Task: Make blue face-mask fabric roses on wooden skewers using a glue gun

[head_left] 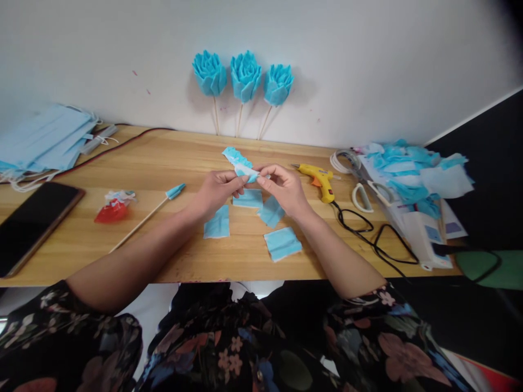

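A small blue-and-white piece of fabric [245,172] is pinched between my left hand [220,190] and my right hand [284,187], just above the table's middle. Behind it lies a strip of ruffled blue pieces [235,156]. Flat blue squares lie below and around my hands: one at the left [218,222], one in the middle [248,198], one partly under my right hand [271,212] and one nearer the front edge [283,243]. To the left rests a thin stick with a rolled blue tip [175,190].
Three blue fabric flowers [245,76] on sticks lean on the wall. A yellow glue gun [321,179], scissors [363,197] and blue scraps [412,171] are at the right. Masks [49,139], a black phone [36,220] and a red packet [112,210] are at the left.
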{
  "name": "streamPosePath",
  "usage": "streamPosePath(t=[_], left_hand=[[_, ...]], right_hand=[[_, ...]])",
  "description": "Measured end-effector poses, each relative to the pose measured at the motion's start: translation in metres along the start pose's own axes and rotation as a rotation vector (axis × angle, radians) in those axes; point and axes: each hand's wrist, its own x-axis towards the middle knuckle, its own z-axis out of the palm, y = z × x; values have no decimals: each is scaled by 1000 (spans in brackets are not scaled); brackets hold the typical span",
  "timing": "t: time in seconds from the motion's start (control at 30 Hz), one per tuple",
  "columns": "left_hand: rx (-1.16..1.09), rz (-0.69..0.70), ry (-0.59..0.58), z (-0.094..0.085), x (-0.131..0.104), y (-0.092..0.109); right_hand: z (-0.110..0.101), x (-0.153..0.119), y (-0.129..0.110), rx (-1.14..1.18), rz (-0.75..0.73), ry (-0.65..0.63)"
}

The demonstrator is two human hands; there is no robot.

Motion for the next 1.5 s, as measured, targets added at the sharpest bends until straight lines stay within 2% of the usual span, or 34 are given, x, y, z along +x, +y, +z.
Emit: streamPosePath(t=[0.13, 0.37, 0.73, 0.9, 1.27, 1.5], left_hand=[[22, -1, -7, 0, 0, 1], [42, -5, -18, 0, -2, 4], [34, -14, -42, -1, -3, 5], [30, -21, 5, -1, 0, 0], [69, -47, 14, -1, -2, 2], [92, -15, 3, -1, -2, 1]], right_hand=[[2, 1, -2, 25, 58, 63], [1, 1, 1, -34, 64, 90], [3, 1, 2, 56, 50, 42], [3, 0, 3, 45, 48, 4], [-2, -3, -14, -234, -159, 19], [0, -1, -10, -225, -130, 55]])
